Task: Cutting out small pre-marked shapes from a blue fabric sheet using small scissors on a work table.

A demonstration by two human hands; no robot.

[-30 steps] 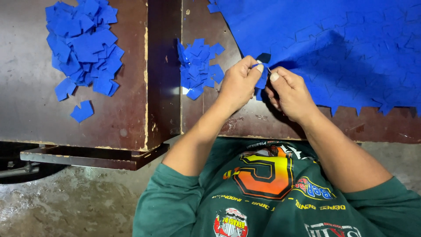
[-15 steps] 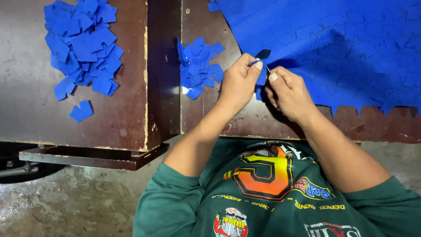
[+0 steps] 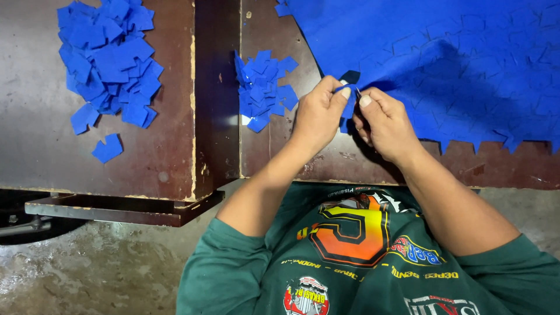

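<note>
Hands, left (image 3: 318,114) and right (image 3: 382,122), pinching blue piece (image 3: 349,96), mostly hidden, sheet (image 3: 443,64) cut off.

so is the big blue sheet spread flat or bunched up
Spread out: the big blue sheet lies open across the brown table, with some wrinkles.

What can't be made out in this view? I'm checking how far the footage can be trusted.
- Head view: the small blue piece is mostly covered by the left hand and right hand.
- The big blue sheet is cut off by the top and right edges.
- The fingertips' grip is hidden.
</note>
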